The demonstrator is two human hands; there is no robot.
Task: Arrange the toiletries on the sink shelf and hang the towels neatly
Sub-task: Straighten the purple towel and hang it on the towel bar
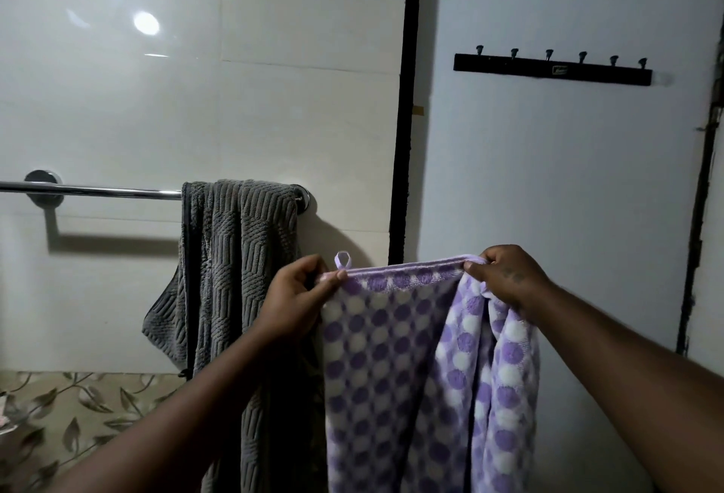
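Note:
A purple towel with white dots [391, 367] hangs in front of me, stretched by its top hem. My left hand [295, 296] pinches the hem's left corner, beside a small purple hanging loop [341, 259]. My right hand [505, 277] pinches the hem's right end, where the cloth bunches and falls in folds. A grey ribbed towel [231, 257] is draped over the right end of a chrome towel bar [98, 190] on the tiled wall, just left of my left hand.
A black hook rail [552, 71] with several pegs is fixed high on the white door at right. A black door frame [403, 100] divides door and tiles. Leaf-patterned tiles [78, 414] run along the lower left. The bar's left stretch is bare.

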